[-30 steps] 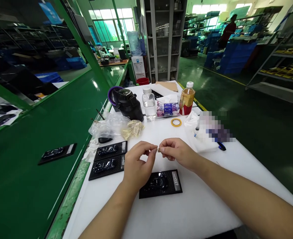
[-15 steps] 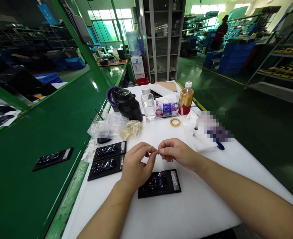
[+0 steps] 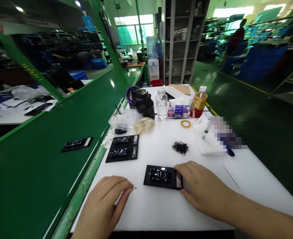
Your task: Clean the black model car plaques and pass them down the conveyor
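Observation:
In front of me lies a black rectangular plate with a glossy dark model car (image 3: 160,175) mounted on it and a silver label at its right end. My right hand (image 3: 198,181) grips that right end, thumb on the near corner and fingers on the far one. To the left of the plate, apart from it, my left hand (image 3: 111,196) is closed in a pinch. A tiny pale bit (image 3: 135,188) shows at its fingertips, too small to name. Beyond the plate sits a pile of short black strips (image 3: 180,147).
Two similar car plates (image 3: 122,152) lie at the left, another plate (image 3: 77,144) on the green conveyor surface (image 3: 49,176). Further back are plastic bags (image 3: 126,119), a black jug (image 3: 144,104), bottles (image 3: 161,104), tissues (image 3: 178,110) and a tape roll (image 3: 185,123). A syringe (image 3: 206,129) and thin rod (image 3: 231,177) are right.
My hands have parted. The right one has moved onto the plate's right end, the left one down and left. The black strip pile and thin rod now show; the view has shifted left.

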### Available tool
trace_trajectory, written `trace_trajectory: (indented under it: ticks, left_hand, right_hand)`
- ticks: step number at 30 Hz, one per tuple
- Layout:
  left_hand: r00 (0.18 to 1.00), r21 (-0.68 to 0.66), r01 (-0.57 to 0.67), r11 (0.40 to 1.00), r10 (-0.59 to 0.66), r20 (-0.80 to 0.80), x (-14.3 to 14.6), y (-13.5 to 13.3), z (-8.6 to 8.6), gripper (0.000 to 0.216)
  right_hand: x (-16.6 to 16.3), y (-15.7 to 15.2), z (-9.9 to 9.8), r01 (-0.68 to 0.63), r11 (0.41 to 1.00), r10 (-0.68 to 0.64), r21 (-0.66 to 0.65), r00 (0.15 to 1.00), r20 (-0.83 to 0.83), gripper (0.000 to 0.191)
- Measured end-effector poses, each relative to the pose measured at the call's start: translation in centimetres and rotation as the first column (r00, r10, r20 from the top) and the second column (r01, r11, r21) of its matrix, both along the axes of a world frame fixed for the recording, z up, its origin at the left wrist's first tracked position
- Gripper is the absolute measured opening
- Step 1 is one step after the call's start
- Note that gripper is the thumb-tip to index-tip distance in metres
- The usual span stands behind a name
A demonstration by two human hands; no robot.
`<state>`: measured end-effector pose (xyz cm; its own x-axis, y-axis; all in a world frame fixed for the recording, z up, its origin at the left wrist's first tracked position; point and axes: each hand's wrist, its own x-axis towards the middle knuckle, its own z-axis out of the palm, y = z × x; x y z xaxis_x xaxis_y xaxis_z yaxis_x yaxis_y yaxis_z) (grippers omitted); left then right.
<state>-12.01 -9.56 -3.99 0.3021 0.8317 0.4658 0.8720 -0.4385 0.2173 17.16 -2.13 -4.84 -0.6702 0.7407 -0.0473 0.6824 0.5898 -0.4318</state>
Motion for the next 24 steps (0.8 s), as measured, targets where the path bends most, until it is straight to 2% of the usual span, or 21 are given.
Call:
trace_trajectory:
  ticks: [4, 8, 11, 14, 16, 18, 21, 24]
  left_hand:
    - [0.977, -0.066, -0.212, 0.975, 0.213, 0.021, -3.3, -6.8, -3.1, 0.006]
    - [0.932, -0.100, -0.361, 0.927, 0.364, 0.003, -5.4, -10.1, -2.9, 0.012]
    - [0.905, -0.161, -0.412, 0.897, 0.423, 0.038, -5.7, -10.0, -2.1, 0.015]
    - [0.904, -0.282, -0.372, 0.884, 0.414, 0.105, -5.0, -8.6, -2.1, 0.017]
    - [0.906, -0.328, -0.334, 0.884, 0.397, 0.147, -4.3, -7.3, -2.6, 0.019]
    - [0.901, -0.316, -0.330, 0.889, 0.397, 0.177, -3.6, -6.2, -3.4, 0.020]
    - [0.898, -0.253, -0.356, 0.900, 0.404, 0.174, -3.0, -5.2, -4.7, 0.019]
    - [0.902, -0.202, -0.370, 0.907, 0.402, 0.155, -2.9, -5.4, -5.6, 0.017]
  right_hand:
    - [-1.8, -0.4, 0.2, -0.077, 0.997, 0.077, -0.009, 0.997, 0.007, 0.052]
    - [-3.2, 0.7, 0.8, -0.141, 0.989, 0.140, 0.045, 0.990, 0.036, 0.057]
    - [-3.0, 2.7, 0.8, -0.077, 0.992, 0.065, 0.102, 0.992, 0.110, 0.057]
    - [-2.2, 4.3, 0.8, 0.036, 0.991, -0.057, 0.129, 0.984, 0.168, 0.051]
    - [-2.1, 4.5, 1.0, 0.069, 0.988, -0.089, 0.137, 0.985, 0.148, 0.046]
    - [-3.0, 4.0, 1.4, 0.060, 0.992, -0.068, 0.111, 0.995, 0.071, 0.046]
    - [-6.1, 3.2, 2.0, -0.042, 0.997, 0.046, 0.058, 0.997, -0.061, 0.042]
    - [-10.4, 3.9, 2.1, -0.150, 0.987, 0.153, 0.053, 0.987, -0.047, 0.042]
